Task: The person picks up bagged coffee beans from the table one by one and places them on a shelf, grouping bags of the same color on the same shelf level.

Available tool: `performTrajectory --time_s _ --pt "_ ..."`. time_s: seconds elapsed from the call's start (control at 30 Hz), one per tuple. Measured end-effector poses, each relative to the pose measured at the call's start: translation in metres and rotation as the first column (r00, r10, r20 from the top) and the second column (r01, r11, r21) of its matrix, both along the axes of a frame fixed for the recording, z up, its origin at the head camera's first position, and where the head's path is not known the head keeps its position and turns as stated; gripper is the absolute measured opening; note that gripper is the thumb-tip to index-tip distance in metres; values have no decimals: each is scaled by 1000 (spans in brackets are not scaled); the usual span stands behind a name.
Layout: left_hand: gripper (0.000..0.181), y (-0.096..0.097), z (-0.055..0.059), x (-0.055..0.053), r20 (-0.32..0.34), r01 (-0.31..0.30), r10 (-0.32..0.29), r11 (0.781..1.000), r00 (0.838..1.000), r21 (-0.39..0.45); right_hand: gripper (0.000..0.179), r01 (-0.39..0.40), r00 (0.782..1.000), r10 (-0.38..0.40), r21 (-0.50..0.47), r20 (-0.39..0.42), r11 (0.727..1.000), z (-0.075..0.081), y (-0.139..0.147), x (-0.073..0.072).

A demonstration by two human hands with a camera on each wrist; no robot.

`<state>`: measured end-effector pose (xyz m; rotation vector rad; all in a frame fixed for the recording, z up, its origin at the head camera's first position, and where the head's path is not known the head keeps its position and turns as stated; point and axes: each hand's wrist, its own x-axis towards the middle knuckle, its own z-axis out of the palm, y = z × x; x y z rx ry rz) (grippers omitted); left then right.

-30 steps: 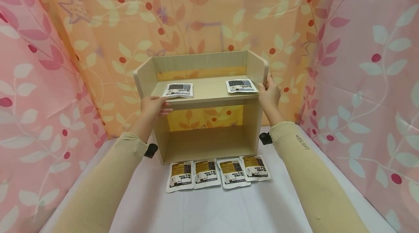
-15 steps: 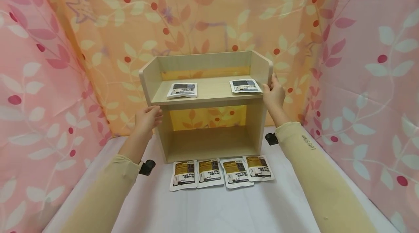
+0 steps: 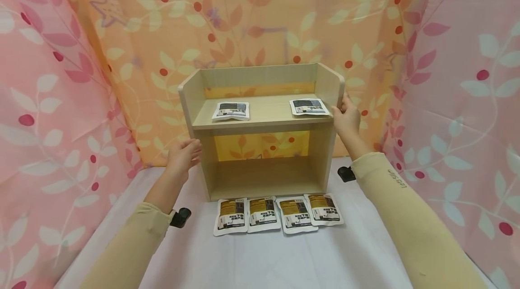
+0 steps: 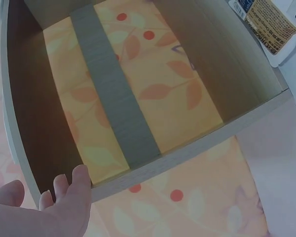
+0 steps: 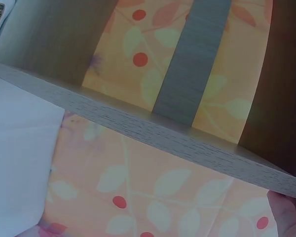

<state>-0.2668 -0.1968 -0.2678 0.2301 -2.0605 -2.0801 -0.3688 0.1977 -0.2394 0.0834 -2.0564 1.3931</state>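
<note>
A light wooden two-tier shelf [image 3: 264, 127] stands upright in the head view. My right hand [image 3: 348, 121] grips its right side panel at the front edge, thumb toward the front. In the right wrist view, the thumb of that hand [image 5: 285, 212] shows at the panel's edge. My left hand [image 3: 183, 159] holds nothing, its fingers loosely bent beside the left side panel. A white packet with a dark blue label [image 3: 231, 111] lies on the left of the upper tier. Another such packet [image 3: 308, 107] lies at the right of that tier.
Several white packets with brown-gold labels lie in a row on the white table [image 3: 252, 262] before the shelf, from a leftmost packet [image 3: 231, 216] to a rightmost packet [image 3: 324, 210]. Patterned curtains [image 3: 252, 22] enclose the back and sides.
My left hand has left the upper tier's front edge by the left packet and moved down and left. The right hand keeps its place on the shelf; the head view has shifted slightly.
</note>
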Motion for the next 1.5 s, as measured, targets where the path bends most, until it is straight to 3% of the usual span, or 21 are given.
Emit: performTrajectory --time_s 0.27,0.57,0.77,1.07,1.3,1.5 --pt "43 -1 -8 -1 34 -38 40 998 999 -48 59 -95 995 98 -87 27 992 -5 5 9" --pt "46 -1 -13 0 47 -35 38 998 998 -58 57 -137 988 141 -73 57 988 -9 20 27" --pt "53 -2 -17 1 33 -48 51 995 998 -91 57 -195 978 206 -186 38 963 -14 26 39" --pt "56 -5 -25 -1 12 -83 84 993 996 -88 60 -204 969 241 -364 57 909 -25 33 52" --pt "57 -6 -32 -5 3 -115 116 989 993 -93 60 -220 965 258 -385 50 896 -37 39 62" --pt "63 -7 -39 -10 -22 -109 108 992 994 -59 61 -236 952 299 -461 67 855 -50 43 68"
